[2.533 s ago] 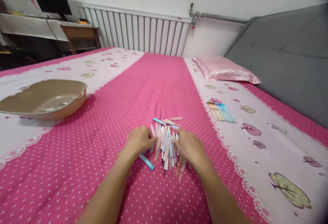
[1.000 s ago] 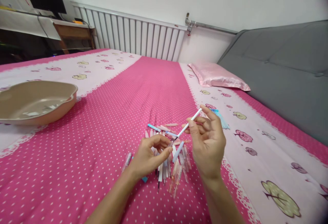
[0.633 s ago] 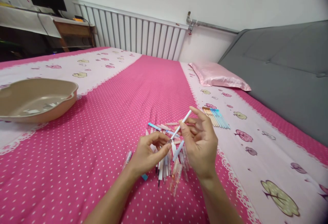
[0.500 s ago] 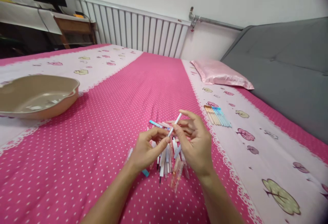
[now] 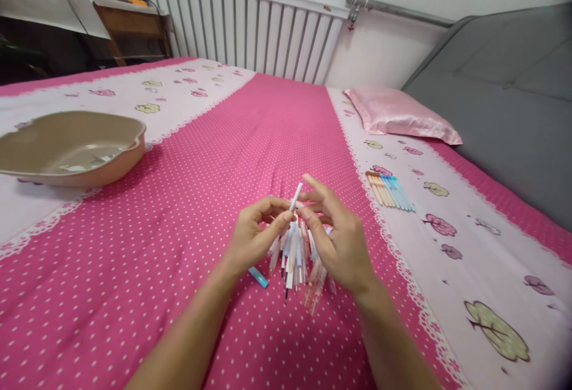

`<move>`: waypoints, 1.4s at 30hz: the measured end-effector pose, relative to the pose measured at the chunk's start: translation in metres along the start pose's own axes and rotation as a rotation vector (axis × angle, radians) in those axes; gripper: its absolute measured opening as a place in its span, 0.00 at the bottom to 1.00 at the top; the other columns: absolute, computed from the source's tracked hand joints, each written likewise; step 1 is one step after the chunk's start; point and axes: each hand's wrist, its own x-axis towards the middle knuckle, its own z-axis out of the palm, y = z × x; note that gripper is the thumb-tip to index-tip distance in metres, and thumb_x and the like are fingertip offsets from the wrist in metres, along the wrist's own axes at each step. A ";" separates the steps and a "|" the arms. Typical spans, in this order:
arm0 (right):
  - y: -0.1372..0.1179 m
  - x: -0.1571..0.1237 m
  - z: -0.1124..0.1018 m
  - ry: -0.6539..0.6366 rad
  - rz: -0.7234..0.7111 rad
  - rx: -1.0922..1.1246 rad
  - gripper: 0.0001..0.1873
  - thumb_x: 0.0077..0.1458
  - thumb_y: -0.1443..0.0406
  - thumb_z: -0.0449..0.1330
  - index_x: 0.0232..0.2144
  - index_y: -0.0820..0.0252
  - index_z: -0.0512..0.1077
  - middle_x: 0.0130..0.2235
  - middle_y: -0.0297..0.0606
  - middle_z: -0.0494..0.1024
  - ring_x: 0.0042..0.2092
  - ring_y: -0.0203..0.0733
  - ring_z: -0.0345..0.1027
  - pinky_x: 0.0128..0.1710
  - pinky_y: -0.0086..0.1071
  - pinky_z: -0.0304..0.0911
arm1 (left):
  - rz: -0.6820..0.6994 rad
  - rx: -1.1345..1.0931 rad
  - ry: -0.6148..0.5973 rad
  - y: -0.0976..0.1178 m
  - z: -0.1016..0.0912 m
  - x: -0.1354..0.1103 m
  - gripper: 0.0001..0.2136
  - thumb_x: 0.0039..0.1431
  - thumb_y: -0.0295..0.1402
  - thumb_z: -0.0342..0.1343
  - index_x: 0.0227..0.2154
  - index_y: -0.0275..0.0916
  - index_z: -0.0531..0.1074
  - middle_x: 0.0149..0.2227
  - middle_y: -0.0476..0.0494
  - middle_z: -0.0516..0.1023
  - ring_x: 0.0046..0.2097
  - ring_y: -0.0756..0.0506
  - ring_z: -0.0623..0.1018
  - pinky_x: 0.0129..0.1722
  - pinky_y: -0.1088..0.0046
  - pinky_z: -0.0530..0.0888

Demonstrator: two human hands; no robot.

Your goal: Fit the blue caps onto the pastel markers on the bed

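A slim white pen barrel point(image 5: 295, 197) stands tilted in my left hand point(image 5: 259, 232), pinched between thumb and fingers. Close on its right is my right hand point(image 5: 337, 232), with the index finger raised and apart from the thumb. The right fingertips are at the barrel's side; whether they touch it is unclear. Beneath both hands lies a loose pile of pen parts point(image 5: 292, 259), with white, clear and pinkish pieces and dark-tipped refills. The hands cover part of the pile. A blue pen piece point(image 5: 258, 277) lies by my left wrist.
To the right, several brown-and-cream and blue pens point(image 5: 389, 191) lie in a neat row. A beige basin point(image 5: 111, 167) with small pale pieces inside stands at the left. Farther back are a pink pillow point(image 5: 397, 113), a grey headboard point(image 5: 504, 74) and a white radiator point(image 5: 241, 21).
The view has tipped down and shifted slightly left. The white barrel now stands steeper in my left hand. My right index finger has lifted away from it.
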 end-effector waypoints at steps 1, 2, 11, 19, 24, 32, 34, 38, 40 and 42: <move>0.000 0.000 -0.001 0.010 0.021 0.015 0.27 0.60 0.68 0.52 0.60 0.50 0.57 0.46 0.38 0.76 0.45 0.40 0.72 0.43 0.38 0.70 | -0.014 -0.018 0.021 0.000 -0.001 0.001 0.10 0.56 0.39 0.58 0.34 0.37 0.75 0.28 0.46 0.77 0.28 0.51 0.74 0.28 0.76 0.70; -0.001 0.001 -0.002 0.024 0.042 0.029 0.28 0.59 0.68 0.52 0.61 0.50 0.56 0.47 0.38 0.76 0.45 0.41 0.72 0.43 0.38 0.70 | -0.026 -0.038 0.052 0.000 -0.003 0.001 0.11 0.55 0.39 0.59 0.34 0.36 0.74 0.28 0.46 0.77 0.27 0.51 0.73 0.27 0.76 0.70; 0.008 -0.006 0.019 -0.364 0.017 -0.119 0.16 0.59 0.70 0.53 0.50 0.58 0.69 0.48 0.40 0.76 0.49 0.42 0.69 0.50 0.40 0.64 | 0.015 -0.051 0.422 0.000 -0.021 0.010 0.11 0.51 0.38 0.62 0.32 0.35 0.73 0.25 0.48 0.75 0.25 0.53 0.71 0.25 0.78 0.69; 0.018 -0.012 0.034 -0.630 -0.071 -0.343 0.13 0.53 0.70 0.61 0.43 0.62 0.71 0.44 0.42 0.75 0.51 0.44 0.63 0.55 0.39 0.55 | 0.016 -0.038 0.419 -0.004 -0.021 0.010 0.12 0.51 0.40 0.62 0.32 0.35 0.73 0.26 0.47 0.76 0.24 0.53 0.71 0.23 0.78 0.68; 0.017 -0.011 0.028 -0.636 -0.058 -0.381 0.09 0.54 0.65 0.62 0.39 0.61 0.72 0.41 0.40 0.74 0.48 0.44 0.64 0.52 0.37 0.56 | 0.011 -0.045 0.431 -0.005 -0.021 0.010 0.12 0.52 0.39 0.62 0.32 0.35 0.73 0.26 0.48 0.76 0.24 0.53 0.71 0.23 0.78 0.68; 0.004 -0.013 0.028 -0.594 -0.048 -0.517 0.14 0.58 0.56 0.57 0.36 0.61 0.72 0.38 0.42 0.75 0.46 0.48 0.65 0.56 0.46 0.50 | -0.008 -0.041 0.418 -0.005 -0.020 0.009 0.12 0.51 0.40 0.62 0.32 0.35 0.73 0.26 0.47 0.75 0.24 0.53 0.71 0.24 0.78 0.67; 0.000 -0.015 0.032 -0.599 -0.077 -0.498 0.14 0.57 0.55 0.57 0.35 0.61 0.72 0.37 0.41 0.75 0.46 0.48 0.66 0.57 0.46 0.49 | -0.002 -0.035 0.415 -0.004 -0.020 0.009 0.12 0.52 0.39 0.62 0.32 0.35 0.73 0.26 0.47 0.75 0.24 0.53 0.71 0.24 0.78 0.68; -0.011 -0.022 0.045 -0.680 -0.133 -0.418 0.13 0.55 0.58 0.61 0.38 0.61 0.71 0.37 0.41 0.76 0.44 0.47 0.67 0.51 0.42 0.57 | -0.012 -0.042 0.408 -0.004 -0.019 0.009 0.11 0.52 0.39 0.62 0.33 0.35 0.73 0.25 0.48 0.74 0.25 0.53 0.71 0.24 0.78 0.68; -0.015 -0.025 0.050 -0.735 -0.095 -0.424 0.12 0.54 0.62 0.61 0.40 0.62 0.70 0.37 0.41 0.77 0.41 0.48 0.69 0.44 0.39 0.62 | -0.019 -0.061 0.400 -0.005 -0.019 0.009 0.11 0.52 0.38 0.62 0.33 0.35 0.73 0.25 0.49 0.74 0.24 0.53 0.71 0.24 0.78 0.68; -0.017 -0.027 0.053 -0.775 -0.030 -0.440 0.11 0.55 0.65 0.59 0.42 0.61 0.68 0.36 0.41 0.77 0.37 0.47 0.71 0.36 0.36 0.63 | -0.027 -0.078 0.392 -0.005 -0.018 0.009 0.12 0.51 0.38 0.62 0.33 0.35 0.73 0.25 0.49 0.74 0.25 0.53 0.71 0.24 0.78 0.68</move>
